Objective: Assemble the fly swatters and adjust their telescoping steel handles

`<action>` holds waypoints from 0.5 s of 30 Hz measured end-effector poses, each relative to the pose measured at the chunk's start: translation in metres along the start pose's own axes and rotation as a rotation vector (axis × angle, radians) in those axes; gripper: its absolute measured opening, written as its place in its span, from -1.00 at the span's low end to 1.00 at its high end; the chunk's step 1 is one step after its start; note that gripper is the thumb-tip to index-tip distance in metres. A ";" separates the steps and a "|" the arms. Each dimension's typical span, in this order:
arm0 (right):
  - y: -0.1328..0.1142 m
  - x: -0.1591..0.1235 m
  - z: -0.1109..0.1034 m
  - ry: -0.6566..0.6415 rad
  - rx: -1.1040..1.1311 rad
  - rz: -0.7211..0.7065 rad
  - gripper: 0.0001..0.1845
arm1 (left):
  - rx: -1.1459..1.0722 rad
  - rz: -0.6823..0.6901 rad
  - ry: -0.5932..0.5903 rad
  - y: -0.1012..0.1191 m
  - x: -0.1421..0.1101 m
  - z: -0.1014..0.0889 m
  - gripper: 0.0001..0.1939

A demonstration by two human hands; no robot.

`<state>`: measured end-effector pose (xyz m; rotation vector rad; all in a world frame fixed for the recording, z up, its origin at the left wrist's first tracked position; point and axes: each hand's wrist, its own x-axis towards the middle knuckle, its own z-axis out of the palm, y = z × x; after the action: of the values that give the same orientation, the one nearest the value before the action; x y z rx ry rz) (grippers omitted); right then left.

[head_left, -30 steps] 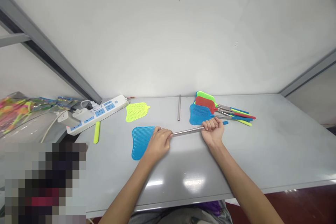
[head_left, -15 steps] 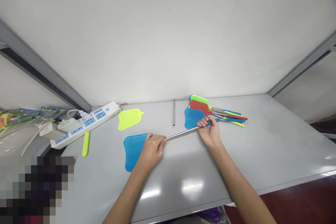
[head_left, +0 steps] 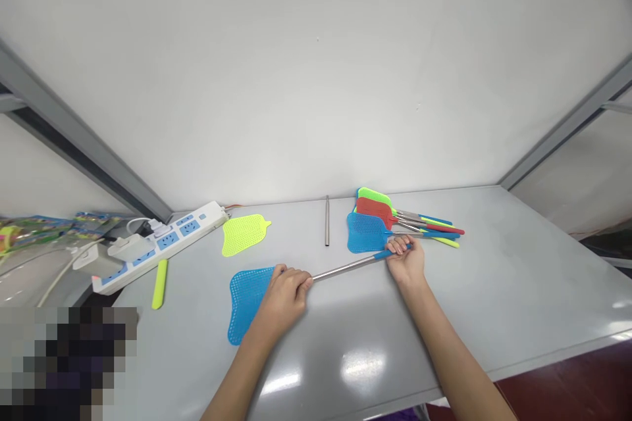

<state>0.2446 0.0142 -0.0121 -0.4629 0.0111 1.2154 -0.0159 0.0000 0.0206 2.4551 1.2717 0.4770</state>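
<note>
A blue fly swatter lies across the grey table (head_left: 494, 289). Its mesh head (head_left: 247, 299) is at the left and its metal rod (head_left: 345, 267) runs to the right. My left hand (head_left: 286, 293) is closed on the rod where it meets the head. My right hand (head_left: 407, 260) is closed round the blue handle end. Just behind my right hand lies a pile of finished swatters (head_left: 390, 220) in blue, red and green.
A loose yellow-green mesh head (head_left: 241, 235) and a bare metal rod (head_left: 326, 220) lie near the back wall. A yellow-green handle (head_left: 158, 274) lies beside a white power strip (head_left: 158, 243) with plugs at the left. Packaged goods sit at the far left edge.
The rod between my hands has grown longer: my right hand has slid rightward along the handle end while my left hand stays at the head. The view has shifted slightly.
</note>
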 end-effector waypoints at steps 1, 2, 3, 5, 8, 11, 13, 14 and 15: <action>0.002 0.000 -0.001 0.002 0.000 -0.015 -0.77 | -0.005 -0.004 -0.001 -0.001 0.000 0.000 -0.69; 0.005 0.000 -0.001 -0.002 -0.004 -0.031 -0.77 | -0.007 -0.009 -0.002 -0.003 0.000 0.000 -0.69; 0.007 0.001 0.000 -0.012 -0.014 -0.045 -0.77 | -0.006 -0.015 0.000 -0.004 0.000 -0.001 -0.70; 0.011 0.003 0.001 -0.041 -0.050 -0.066 -0.77 | 0.000 -0.030 0.011 -0.009 0.000 -0.001 -0.70; 0.016 0.005 0.003 -0.071 -0.101 -0.089 -0.78 | 0.010 -0.046 0.028 -0.013 0.000 -0.001 -0.70; 0.018 0.008 0.005 -0.057 -0.086 -0.093 -0.79 | 0.013 -0.046 0.036 -0.014 0.001 0.000 -0.70; 0.018 0.011 0.005 -0.043 -0.074 -0.098 -0.80 | 0.013 -0.044 0.040 -0.013 0.002 0.000 -0.70; 0.017 0.013 0.006 -0.040 -0.075 -0.107 -0.80 | 0.014 -0.043 0.041 -0.013 0.003 0.001 -0.70; 0.017 0.015 0.006 -0.040 -0.078 -0.119 -0.80 | 0.016 -0.043 0.044 -0.013 0.004 0.001 -0.70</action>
<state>0.2329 0.0346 -0.0162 -0.5006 -0.0973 1.1103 -0.0223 0.0098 0.0142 2.4376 1.3474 0.5145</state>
